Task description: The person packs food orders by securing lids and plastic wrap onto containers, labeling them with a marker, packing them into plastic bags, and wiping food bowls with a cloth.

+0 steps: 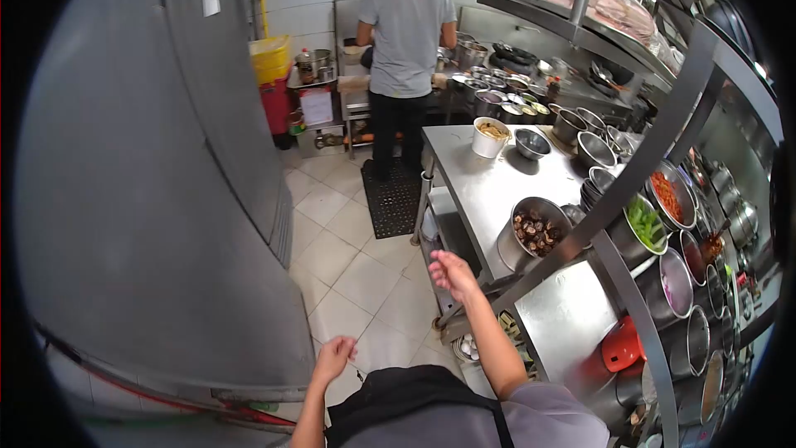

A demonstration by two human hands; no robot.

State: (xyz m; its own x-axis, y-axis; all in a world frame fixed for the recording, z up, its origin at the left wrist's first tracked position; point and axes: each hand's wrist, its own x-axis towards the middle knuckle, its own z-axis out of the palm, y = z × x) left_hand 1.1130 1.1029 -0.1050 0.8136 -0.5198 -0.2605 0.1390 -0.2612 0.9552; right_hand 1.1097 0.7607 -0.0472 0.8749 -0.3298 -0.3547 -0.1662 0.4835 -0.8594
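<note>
My left hand [334,359] hangs over the tiled floor in front of my black apron [414,406], fingers loosely bent and slightly apart, holding nothing. Farther forward, my right hand [453,275] is in the air beside the steel table's left edge, also empty, its fingers half curled and a little apart. Nearest to it on the table [477,187] stands a steel pot [516,246] of dark mushrooms [537,232]. The right hand does not touch the pot. A white tub [490,138] with light brown food and a steel bowl [532,143] stand farther back.
A large grey cabinet [124,182] fills the left. Ahead, another person [406,33] stands facing away on a black mat [396,199]. On the right, a steel rack post [638,166] crosses in front of containers with chopped greens [645,222] and orange shreds [666,197]. A red container [622,345] sits lower.
</note>
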